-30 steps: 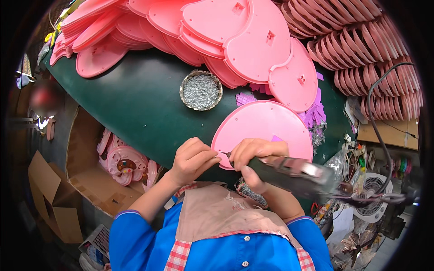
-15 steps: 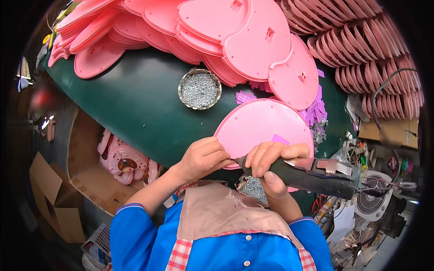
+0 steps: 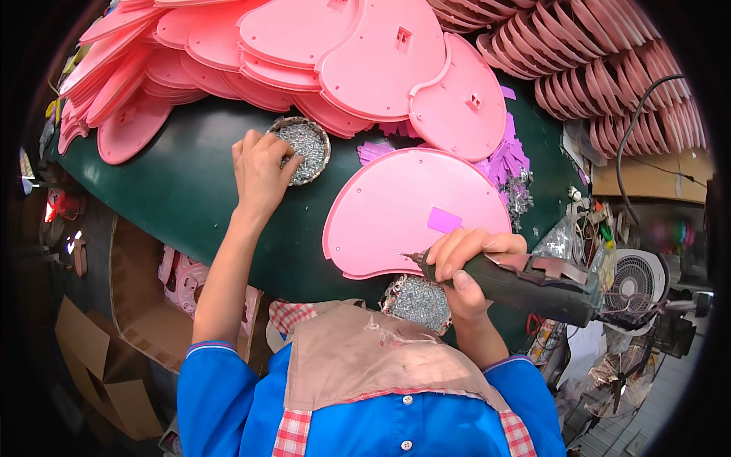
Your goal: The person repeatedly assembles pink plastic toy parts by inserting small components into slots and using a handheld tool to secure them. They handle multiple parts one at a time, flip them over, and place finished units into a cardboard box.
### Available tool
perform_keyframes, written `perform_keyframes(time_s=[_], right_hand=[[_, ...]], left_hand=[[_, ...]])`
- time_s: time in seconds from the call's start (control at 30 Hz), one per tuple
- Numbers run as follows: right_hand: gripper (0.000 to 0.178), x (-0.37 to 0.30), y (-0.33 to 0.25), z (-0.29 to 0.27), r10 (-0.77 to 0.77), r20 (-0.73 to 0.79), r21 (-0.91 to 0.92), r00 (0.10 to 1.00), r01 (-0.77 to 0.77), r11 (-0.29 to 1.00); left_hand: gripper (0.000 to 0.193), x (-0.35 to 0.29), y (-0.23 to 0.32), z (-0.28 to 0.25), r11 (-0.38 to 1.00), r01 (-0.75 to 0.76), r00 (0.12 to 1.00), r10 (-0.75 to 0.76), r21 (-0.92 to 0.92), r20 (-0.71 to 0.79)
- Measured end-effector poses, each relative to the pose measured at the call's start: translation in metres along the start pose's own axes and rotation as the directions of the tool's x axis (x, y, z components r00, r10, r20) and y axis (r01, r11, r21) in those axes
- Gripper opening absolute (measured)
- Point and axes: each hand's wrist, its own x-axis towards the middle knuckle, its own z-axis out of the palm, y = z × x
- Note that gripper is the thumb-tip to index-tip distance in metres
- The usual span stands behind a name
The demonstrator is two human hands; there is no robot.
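Observation:
My left hand [image 3: 263, 169] is over the left edge of a round bowl [image 3: 328, 145] filled with small silver screws [image 3: 311, 148]. Its fingers are bent and drawn together; whatever they may hold is too small to make out. In my right hand [image 3: 466, 266] is a black electric screwdriver [image 3: 533, 288], lying nearly level, its thin bit pointing left. Below that bit lies a pink kidney-shaped plastic panel [image 3: 381, 202] with small holes near its rim and a purple rectangular piece [image 3: 443, 220] on it. A second container of screws [image 3: 419, 303] stands against my apron.
Stacked pink panels [image 3: 373, 68] cover the far side of the dark green table [image 3: 205, 175]. Purple strips [image 3: 506, 152] lie right of them. Rows of pink parts [image 3: 586, 46] stand at far right. A cardboard box [image 3: 141, 305] is at left, a white fan [image 3: 632, 282] at right.
My left hand has left the screwdriver's tip and moved up and left to the bowl of screws. My right hand still holds the screwdriver, its bit now bare. The view has shifted slightly.

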Motion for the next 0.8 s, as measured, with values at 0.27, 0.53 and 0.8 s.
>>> perform_keyframes(time_s=[0.27,0.53,0.8], right_hand=[[0.048,-0.031,0.017,-0.013,-0.035,0.051,-0.115,0.998,0.041,0.993],[0.046,-0.026,0.005,-0.016,0.033,-0.119,0.005,0.992,-0.033,0.999],[0.052,-0.019,-0.064,-0.017,-0.102,-0.153,0.015,0.983,0.105,0.994]], left_hand=[[0.011,0.004,0.006,-0.002,0.982,0.016,0.999,-0.025,-0.19,-0.047],[0.007,-0.06,0.145,-0.031,-0.049,0.661,0.75,0.014,-0.749,0.661],[0.017,-0.074,0.199,-0.013,-0.761,0.64,0.365,0.426,0.11,0.828]])
